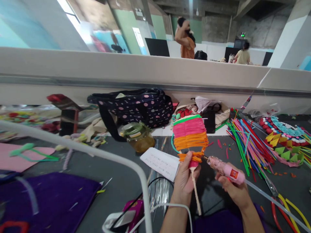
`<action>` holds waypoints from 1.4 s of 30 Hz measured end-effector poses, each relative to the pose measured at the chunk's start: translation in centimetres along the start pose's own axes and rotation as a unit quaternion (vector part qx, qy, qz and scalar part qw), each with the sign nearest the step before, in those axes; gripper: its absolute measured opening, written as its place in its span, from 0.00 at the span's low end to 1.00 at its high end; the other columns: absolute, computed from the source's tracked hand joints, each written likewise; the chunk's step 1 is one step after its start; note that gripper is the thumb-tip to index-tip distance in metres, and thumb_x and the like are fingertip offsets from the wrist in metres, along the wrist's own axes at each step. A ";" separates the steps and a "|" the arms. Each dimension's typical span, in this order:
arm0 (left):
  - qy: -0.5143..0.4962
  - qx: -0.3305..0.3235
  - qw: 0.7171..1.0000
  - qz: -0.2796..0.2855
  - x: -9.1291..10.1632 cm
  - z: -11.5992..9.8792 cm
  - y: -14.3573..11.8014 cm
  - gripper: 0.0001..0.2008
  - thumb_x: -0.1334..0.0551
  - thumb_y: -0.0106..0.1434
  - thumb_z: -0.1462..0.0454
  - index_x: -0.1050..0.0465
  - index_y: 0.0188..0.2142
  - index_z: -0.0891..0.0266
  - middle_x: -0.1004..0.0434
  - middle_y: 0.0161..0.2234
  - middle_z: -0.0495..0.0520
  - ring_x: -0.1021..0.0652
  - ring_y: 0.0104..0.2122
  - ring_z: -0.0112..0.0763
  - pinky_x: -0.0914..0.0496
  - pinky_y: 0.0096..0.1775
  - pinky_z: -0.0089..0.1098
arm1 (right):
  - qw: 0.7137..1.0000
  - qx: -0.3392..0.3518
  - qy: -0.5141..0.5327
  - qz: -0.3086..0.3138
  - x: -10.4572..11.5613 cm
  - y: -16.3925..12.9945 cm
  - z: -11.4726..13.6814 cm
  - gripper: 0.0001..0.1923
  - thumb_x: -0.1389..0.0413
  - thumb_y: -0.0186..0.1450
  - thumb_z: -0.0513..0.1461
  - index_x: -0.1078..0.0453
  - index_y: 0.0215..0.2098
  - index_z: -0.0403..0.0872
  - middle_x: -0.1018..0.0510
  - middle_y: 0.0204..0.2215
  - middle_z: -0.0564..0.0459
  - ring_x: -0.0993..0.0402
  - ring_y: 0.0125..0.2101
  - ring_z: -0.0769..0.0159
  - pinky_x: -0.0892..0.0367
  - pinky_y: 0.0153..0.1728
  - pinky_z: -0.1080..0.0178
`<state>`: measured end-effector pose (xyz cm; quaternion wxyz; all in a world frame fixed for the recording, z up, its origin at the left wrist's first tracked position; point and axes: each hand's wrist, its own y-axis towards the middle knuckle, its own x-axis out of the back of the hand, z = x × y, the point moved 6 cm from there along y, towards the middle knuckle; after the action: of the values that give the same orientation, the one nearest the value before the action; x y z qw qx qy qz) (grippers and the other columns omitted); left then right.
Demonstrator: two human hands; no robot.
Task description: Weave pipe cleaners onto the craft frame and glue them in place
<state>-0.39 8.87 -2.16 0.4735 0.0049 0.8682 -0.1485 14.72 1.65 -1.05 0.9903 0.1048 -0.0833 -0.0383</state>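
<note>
My left hand (186, 181) is closed around the lower part of a craft piece (190, 131) made of pink, orange and green strips, like a small fan or lantern. From its bottom a pale twisted stick (196, 194) hangs down past my palm. My right hand (232, 186) grips a pink hot glue gun (229, 171), with a clear glue stick (272, 195) running out of its back. The nozzle points left, close to the orange strips at the right edge of the piece; whether it touches them I cannot tell.
Right of me lie coloured pipe cleaners (252, 142), red- and yellow-handled pliers (279, 200) and a beaded ornament (282, 129). A glass jar (138, 137), white paper (161, 163) and a dotted bag (138, 106) stand behind. A white curved tube (116, 153) crosses the left; people are beyond the partition.
</note>
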 end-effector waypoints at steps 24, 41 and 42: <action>-0.044 0.118 0.990 0.059 -0.2 1.1 0.0 0.11 0.41 0.63 0.58 0.38 0.31 0.63 0.30 0.21 0.47 0.38 0.08 0.14 0.47 0.09 0.16 | 1.000 0.021 -0.021 -0.010 -0.2 -0.1 0.9 0.14 0.43 0.60 0.49 0.29 0.30 0.45 0.29 0.23 0.55 0.38 0.20 0.73 0.41 0.18 0.71; -0.055 0.116 0.991 0.045 -0.2 1.3 0.0 0.11 0.42 0.63 0.59 0.36 0.29 0.64 0.28 0.19 0.48 0.37 0.07 0.16 0.46 0.09 0.17 | 0.997 0.051 -0.053 -0.003 -0.4 0.0 1.6 0.15 0.45 0.61 0.50 0.28 0.32 0.46 0.26 0.26 0.53 0.30 0.26 0.67 0.36 0.28 0.67; -0.058 0.117 0.990 0.047 -0.1 1.3 0.0 0.11 0.42 0.63 0.59 0.36 0.29 0.64 0.28 0.19 0.48 0.37 0.07 0.16 0.46 0.09 0.17 | 0.997 0.053 -0.059 0.000 -0.4 0.0 1.7 0.15 0.45 0.61 0.50 0.28 0.32 0.46 0.25 0.27 0.52 0.29 0.27 0.66 0.35 0.30 0.66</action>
<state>0.73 8.53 -2.72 0.5260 0.0927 0.8144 -0.2270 14.02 1.35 0.57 0.9767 0.1551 -0.1432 -0.0396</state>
